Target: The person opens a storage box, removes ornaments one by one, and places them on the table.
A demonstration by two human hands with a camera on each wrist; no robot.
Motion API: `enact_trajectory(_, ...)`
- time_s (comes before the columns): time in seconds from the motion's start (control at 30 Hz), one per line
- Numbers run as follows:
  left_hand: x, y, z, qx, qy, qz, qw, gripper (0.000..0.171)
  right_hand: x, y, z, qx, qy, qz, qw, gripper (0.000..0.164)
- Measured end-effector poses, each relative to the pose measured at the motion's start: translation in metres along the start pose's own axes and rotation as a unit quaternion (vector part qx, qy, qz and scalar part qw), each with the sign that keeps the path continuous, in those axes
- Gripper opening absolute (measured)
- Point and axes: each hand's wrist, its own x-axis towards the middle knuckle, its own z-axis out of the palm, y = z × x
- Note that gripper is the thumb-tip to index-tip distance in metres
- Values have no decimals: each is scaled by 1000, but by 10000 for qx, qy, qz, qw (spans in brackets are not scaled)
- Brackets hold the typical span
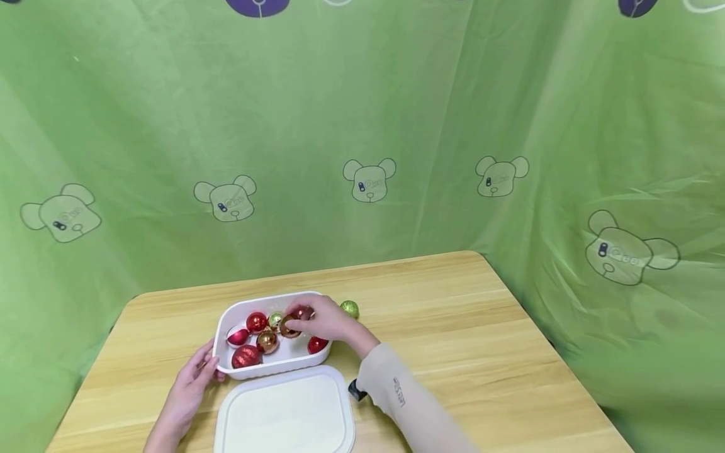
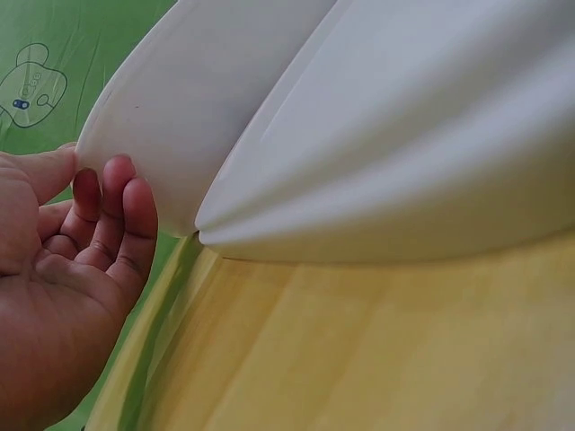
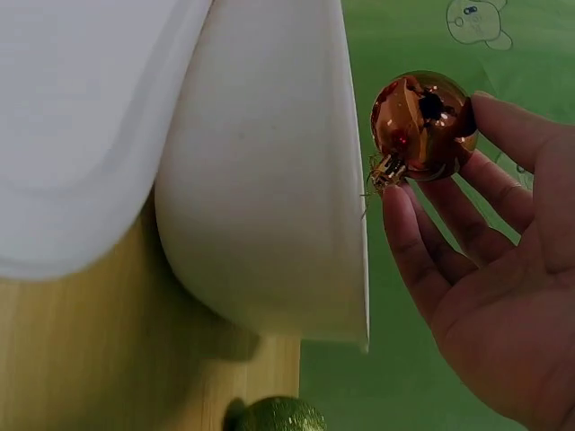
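Note:
My right hand (image 1: 328, 319) is over the right part of a white plastic box (image 1: 283, 363). Between its thumb and fingers it pinches a shiny copper-gold Christmas bauble (image 3: 422, 126), held above the rim in the right wrist view. At the box's near left corner, my left hand (image 1: 191, 377) grips the rim, thumb on the edge and fingers curled by the outer wall (image 2: 162, 135). Inside the box lie several baubles: a red one (image 1: 257, 322), a ridged red one (image 1: 247, 357), a gold one (image 1: 267, 341) and a green one (image 1: 275, 320). My right fingers partly cover a dark red one.
A white lid (image 1: 286, 412) lies flat on the wooden table (image 1: 453, 352), just in front of the box. Right of the box, a glittery green bauble (image 1: 350, 309) sits on the table. Green printed curtains (image 1: 362, 126) hang behind and at both sides.

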Motion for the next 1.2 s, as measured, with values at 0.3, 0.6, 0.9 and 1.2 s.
enact_trajectory(0.3, 0, 1, 1, -30, 25, -82, 10000, 60, -16, 15, -29, 230, 227, 305, 9990, 33)
enact_trajectory(0.6, 1, -2, 1, -97, 9, -59, 9999, 60, -26, 37, -54, 367, 484, 572, 9965, 32)
enact_trajectory(0.9, -1, -3, 1, -71, 21, -42, 10000, 60, -38, 58, -72, 382, 796, 979, 9913, 31)
enact_trajectory(1.2, 0, -2, 1, -129, -32, 41, 9999, 60, -45, 76, -86, 480, 1135, 1269, 9842, 34)
